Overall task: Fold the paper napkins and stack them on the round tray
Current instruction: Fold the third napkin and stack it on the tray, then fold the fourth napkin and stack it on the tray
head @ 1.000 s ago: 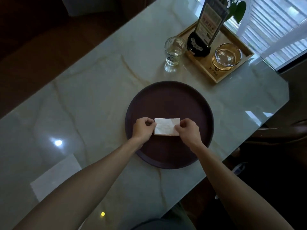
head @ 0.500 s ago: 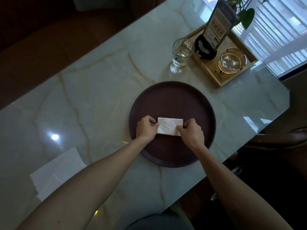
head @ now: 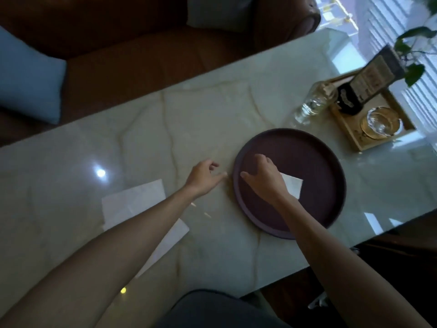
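A folded white napkin (head: pixel 292 185) lies flat on the dark round tray (head: pixel 314 162), partly hidden under my right wrist. My right hand (head: pixel 263 177) hovers over the tray's left half, fingers spread, holding nothing. Just left of the tray's rim, my left hand (head: pixel 204 177) is above the marble table with its fingers loosely apart and empty. Unfolded white napkins (head: pixel 134 201) lie flat on the table at the left, partly covered by my left forearm.
A drinking glass (head: pixel 312 104) stands behind the tray. A wooden tray (head: pixel 380 143) at the right back holds a glass ashtray (head: pixel 380 121) and a menu stand (head: pixel 369 79). A brown sofa with a blue cushion (head: pixel 28 76) runs along the table's far side.
Both hands have let go of the folded napkin, which now lies on the tray. Both hands have moved left, and the view has swung left toward the flat napkins.
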The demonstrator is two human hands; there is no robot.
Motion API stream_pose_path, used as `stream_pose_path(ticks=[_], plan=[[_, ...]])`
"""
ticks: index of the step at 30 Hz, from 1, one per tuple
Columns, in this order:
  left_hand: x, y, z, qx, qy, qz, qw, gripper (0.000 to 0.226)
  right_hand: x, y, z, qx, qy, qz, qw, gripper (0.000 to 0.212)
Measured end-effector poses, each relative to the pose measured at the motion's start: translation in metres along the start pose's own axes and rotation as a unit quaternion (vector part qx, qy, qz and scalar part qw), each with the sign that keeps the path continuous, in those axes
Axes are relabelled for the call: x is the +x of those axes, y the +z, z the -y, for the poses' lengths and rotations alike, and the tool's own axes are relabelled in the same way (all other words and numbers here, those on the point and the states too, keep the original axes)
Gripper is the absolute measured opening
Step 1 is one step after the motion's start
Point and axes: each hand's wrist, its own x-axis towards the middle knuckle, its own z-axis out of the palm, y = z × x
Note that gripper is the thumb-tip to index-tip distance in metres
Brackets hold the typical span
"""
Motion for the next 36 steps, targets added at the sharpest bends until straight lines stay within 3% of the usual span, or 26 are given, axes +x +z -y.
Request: stream_pose_path(ticks=[6,10,18,23,26,31,35,36], plan=[[-0.042,-0.08,0.066,-0.064,-0.045,-0.104,0.992,0.047,-0.006,0.053,0.078,-0.043,-0.062,0.081,0.994,0.078],[-0.073,-0.115,0.124,-0.111,-0.1,-0.136,0.979,0.048,-0.018,0.101,0.113,-0.082,-0.1,0.114,0.985,0.082],[-0.125,-0.131,0.227,-0.129,-0.206,-0.164,0.956,0.068,-0.046,0.186,0.143,-0.088,-0.044,0.147,0.984,0.084],[-0.147,-0.117,0.264,-0.165,-0.279,-0.221,0.92,0.051,-0.065,0.215,0.136,-0.158,-0.001,0.12,0.98,0.067],[-0.156,-0.106,0.272,-0.161,-0.274,-0.21,0.924,0.031,-0.075,0.226,0.133,-0.169,0.022,0.103,0.98,0.06],[-0.159,-0.101,0.277,-0.237,-0.32,-0.201,0.895,0.04,-0.08,0.241,0.13,-0.11,0.081,0.09,0.986,0.054],[-0.159,-0.107,0.281,-0.241,-0.281,-0.206,0.906,0.015,-0.081,0.245,0.13,-0.134,0.065,0.083,0.985,0.03],[-0.159,-0.111,0.28,-0.231,-0.264,-0.213,0.912,0.019,-0.081,0.244,0.131,-0.131,0.052,0.084,0.987,0.026]])
